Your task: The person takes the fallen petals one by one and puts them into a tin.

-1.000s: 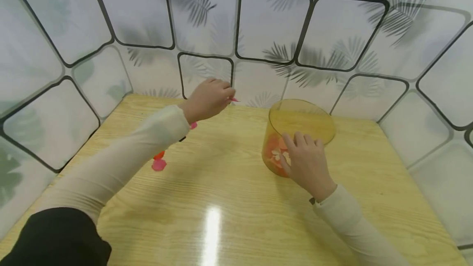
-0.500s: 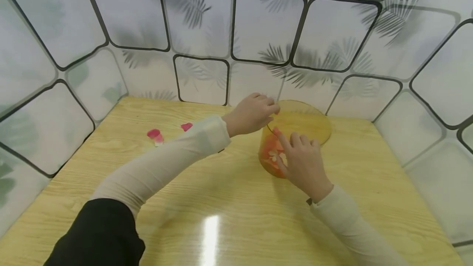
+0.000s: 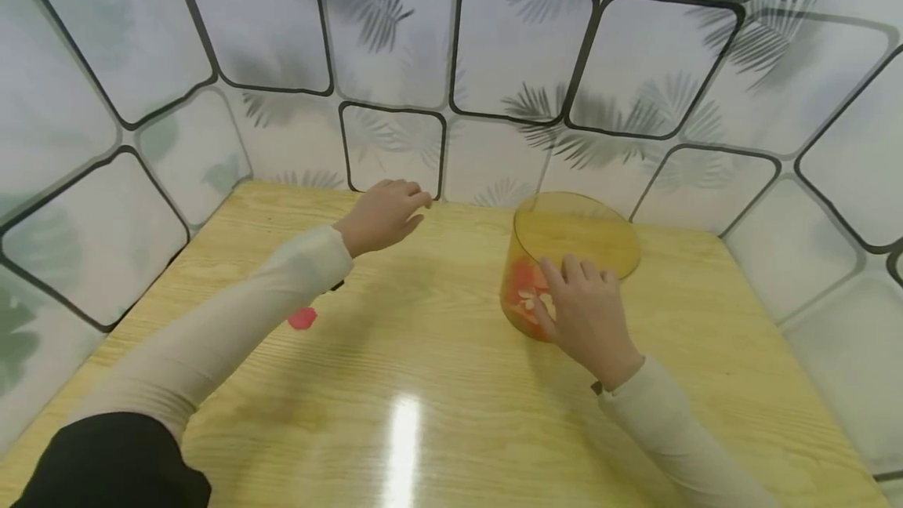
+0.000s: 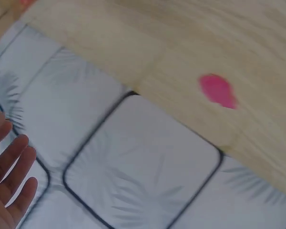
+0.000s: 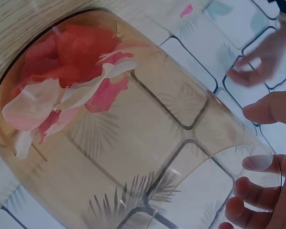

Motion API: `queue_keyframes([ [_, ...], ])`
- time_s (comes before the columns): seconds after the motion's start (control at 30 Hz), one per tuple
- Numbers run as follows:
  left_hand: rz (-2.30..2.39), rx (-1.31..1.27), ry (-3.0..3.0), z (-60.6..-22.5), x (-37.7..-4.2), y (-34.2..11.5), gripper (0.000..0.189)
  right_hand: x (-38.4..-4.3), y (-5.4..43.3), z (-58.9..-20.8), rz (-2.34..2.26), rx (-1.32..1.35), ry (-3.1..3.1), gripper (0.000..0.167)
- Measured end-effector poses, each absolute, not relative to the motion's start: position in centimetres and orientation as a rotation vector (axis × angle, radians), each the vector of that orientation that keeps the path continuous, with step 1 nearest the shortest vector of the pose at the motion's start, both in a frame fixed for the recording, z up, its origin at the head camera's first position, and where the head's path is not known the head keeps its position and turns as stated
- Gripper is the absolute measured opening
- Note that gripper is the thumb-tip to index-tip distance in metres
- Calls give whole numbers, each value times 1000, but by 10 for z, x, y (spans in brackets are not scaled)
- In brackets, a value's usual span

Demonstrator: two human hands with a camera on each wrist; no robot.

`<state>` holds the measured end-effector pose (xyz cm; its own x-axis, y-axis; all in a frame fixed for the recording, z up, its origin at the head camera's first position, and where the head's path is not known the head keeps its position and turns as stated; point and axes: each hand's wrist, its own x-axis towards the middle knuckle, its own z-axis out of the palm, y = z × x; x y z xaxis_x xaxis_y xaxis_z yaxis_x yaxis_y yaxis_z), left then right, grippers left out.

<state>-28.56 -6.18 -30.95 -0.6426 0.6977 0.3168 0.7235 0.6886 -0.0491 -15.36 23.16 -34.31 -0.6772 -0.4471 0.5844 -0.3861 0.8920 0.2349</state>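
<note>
A see-through amber cylindrical container (image 3: 518, 257) stands upright on the table at right of centre. Red, pink and white petals (image 5: 81, 57) lie at its bottom in the right wrist view. My right hand (image 3: 589, 320) holds the container's near rim, thumb outside it and fingers over the edge. At the left, my left hand (image 3: 384, 216) hovers above the table's back edge with fingers loosely extended and nothing in them. One pink petal (image 4: 218, 90) lies on the table in the left wrist view. Another pink petal (image 3: 302, 318) shows beside the left sleeve, which may hide more.
The light wood table (image 3: 451, 398) ends at the back against a pale wall covering (image 3: 522, 45) with dark rounded frames and leaf prints. Similar covering stands at the left and right sides. A bright reflection lies on the table's front middle.
My left hand carried a pink petal rightward to the container's mouth. Now it is back at the left, with no petal in its fingers. The right hand and container stay put.
</note>
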Motion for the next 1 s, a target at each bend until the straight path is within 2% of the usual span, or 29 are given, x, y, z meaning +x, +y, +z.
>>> queue_keyframes([
  [0.27, 35, -1034, -2877, -359, -314, -128, 26, -153, 235, -341, -148, 573, -2403, 41],
  [0.53, 88, -1087, -2839, -409, -339, -150, 25, -153, 232, -342, -149, 589, -2387, 43],
  [0.77, 69, -1119, -2783, -413, -339, -146, 13, -153, 231, -343, -149, 595, -2379, 43],
  [1.0, 95, -1104, -2739, -411, -336, -142, 11, -154, 231, -342, -141, 594, -2375, 44],
])
